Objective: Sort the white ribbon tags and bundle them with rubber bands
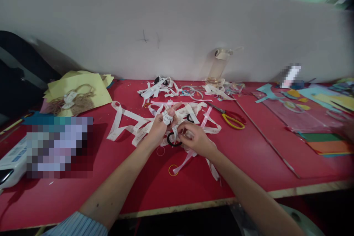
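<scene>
My left hand (163, 123) is closed on a white printed ribbon (167, 117), part of which wraps over its fingers. Close beside it, my right hand (195, 138) pinches at the ribbon near a black ring (173, 140), which hangs between the two hands. Whether the fingertips grip the ring or only the ribbon is too small to tell. Around and beneath both hands lies a loose tangle of white ribbons (121, 114). A pink ribbon (186, 163) trails toward the front, its end at a yellow rubber band (173, 170).
Scissors (232, 120) with red and yellow handles lie right of the ribbons, beside a long thin stick (265, 138). A clear bottle (218, 66) stands by the grey partition. Yellow sheets (96, 88) with brown twine lie left; coloured papers (326, 142) lie right.
</scene>
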`<move>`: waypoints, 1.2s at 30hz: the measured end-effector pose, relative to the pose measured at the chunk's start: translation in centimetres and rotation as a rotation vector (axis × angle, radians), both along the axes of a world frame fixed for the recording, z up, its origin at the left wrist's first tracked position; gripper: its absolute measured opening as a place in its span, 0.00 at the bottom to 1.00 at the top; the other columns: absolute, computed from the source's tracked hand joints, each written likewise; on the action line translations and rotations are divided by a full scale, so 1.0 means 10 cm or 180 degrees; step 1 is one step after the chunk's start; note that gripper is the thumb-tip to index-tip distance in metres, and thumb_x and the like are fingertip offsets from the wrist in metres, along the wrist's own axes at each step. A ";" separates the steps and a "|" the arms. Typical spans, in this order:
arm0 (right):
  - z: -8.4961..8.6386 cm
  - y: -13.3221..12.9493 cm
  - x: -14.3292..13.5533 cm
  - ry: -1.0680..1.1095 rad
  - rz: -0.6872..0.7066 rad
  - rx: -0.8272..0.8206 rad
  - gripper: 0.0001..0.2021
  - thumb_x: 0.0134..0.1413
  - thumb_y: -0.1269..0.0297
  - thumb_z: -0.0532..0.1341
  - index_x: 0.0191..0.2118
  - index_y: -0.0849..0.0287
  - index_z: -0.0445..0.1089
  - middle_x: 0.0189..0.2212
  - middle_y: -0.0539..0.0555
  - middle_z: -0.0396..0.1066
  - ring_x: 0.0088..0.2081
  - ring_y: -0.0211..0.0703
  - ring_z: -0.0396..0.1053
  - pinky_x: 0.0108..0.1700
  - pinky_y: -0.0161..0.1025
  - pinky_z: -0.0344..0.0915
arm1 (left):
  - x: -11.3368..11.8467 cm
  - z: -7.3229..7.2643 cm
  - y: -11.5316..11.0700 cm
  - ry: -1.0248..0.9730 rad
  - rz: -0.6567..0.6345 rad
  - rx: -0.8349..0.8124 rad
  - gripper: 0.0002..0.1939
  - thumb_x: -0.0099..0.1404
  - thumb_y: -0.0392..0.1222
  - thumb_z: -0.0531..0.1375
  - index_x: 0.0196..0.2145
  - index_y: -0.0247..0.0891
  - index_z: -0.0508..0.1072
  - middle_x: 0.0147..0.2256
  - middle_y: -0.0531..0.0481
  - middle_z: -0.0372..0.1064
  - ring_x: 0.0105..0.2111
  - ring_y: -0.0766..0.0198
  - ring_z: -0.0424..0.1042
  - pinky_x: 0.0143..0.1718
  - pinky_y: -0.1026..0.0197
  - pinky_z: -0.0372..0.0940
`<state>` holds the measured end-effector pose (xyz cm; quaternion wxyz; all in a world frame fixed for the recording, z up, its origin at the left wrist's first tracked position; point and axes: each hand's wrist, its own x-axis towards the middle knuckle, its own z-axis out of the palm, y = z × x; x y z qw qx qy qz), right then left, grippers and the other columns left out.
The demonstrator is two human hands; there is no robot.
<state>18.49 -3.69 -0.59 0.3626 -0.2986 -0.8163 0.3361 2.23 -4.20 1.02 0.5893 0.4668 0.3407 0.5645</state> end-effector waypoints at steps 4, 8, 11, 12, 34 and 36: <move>-0.03 0.02 0.01 0.0355 -0.0087 -0.0326 0.08 0.50 0.75 0.58 0.35 0.57 0.68 0.34 0.50 0.70 0.36 0.39 0.68 0.41 0.37 0.64 | 0.02 0.00 0.00 0.0006 -0.0075 0.0010 0.24 0.61 0.57 0.57 0.48 0.37 0.74 0.21 0.57 0.54 0.19 0.73 0.52 0.20 0.68 0.48; -0.04 0.03 0.01 0.0667 -0.0194 -0.0669 0.05 0.52 0.71 0.59 0.36 0.56 0.69 0.33 0.50 0.69 0.36 0.39 0.68 0.41 0.37 0.65 | 0.04 -0.05 0.02 -0.0038 0.0030 0.0017 0.22 0.61 0.56 0.58 0.43 0.36 0.76 0.23 0.55 0.60 0.21 0.72 0.56 0.22 0.68 0.52; -0.04 0.04 0.02 0.0754 -0.0291 -0.0731 0.04 0.51 0.71 0.60 0.35 0.56 0.69 0.33 0.50 0.68 0.36 0.38 0.68 0.41 0.37 0.65 | 0.04 -0.09 0.05 0.0040 0.0188 -0.0021 0.22 0.59 0.58 0.59 0.38 0.36 0.77 0.23 0.53 0.63 0.22 0.71 0.58 0.23 0.67 0.53; -0.04 0.04 0.02 0.0768 -0.0339 -0.0726 0.05 0.51 0.71 0.60 0.35 0.56 0.69 0.33 0.50 0.68 0.36 0.38 0.68 0.41 0.37 0.65 | 0.04 -0.11 0.05 0.0074 0.0225 -0.0028 0.22 0.59 0.58 0.59 0.37 0.36 0.78 0.23 0.53 0.64 0.21 0.71 0.58 0.22 0.67 0.53; -0.05 0.08 0.03 0.1128 -0.0762 -0.0994 0.07 0.50 0.63 0.64 0.33 0.56 0.67 0.30 0.50 0.66 0.32 0.38 0.65 0.35 0.36 0.64 | 0.04 0.04 -0.03 0.0807 -0.0229 0.0282 0.14 0.62 0.51 0.59 0.35 0.37 0.74 0.28 0.52 0.69 0.27 0.66 0.68 0.36 0.62 0.63; -0.04 0.09 0.03 0.1145 -0.0777 -0.0999 0.07 0.50 0.62 0.64 0.33 0.56 0.67 0.30 0.50 0.67 0.32 0.39 0.65 0.36 0.36 0.64 | 0.04 0.02 -0.02 0.0885 -0.0212 0.0390 0.13 0.62 0.50 0.58 0.33 0.37 0.75 0.29 0.51 0.69 0.30 0.66 0.68 0.36 0.63 0.62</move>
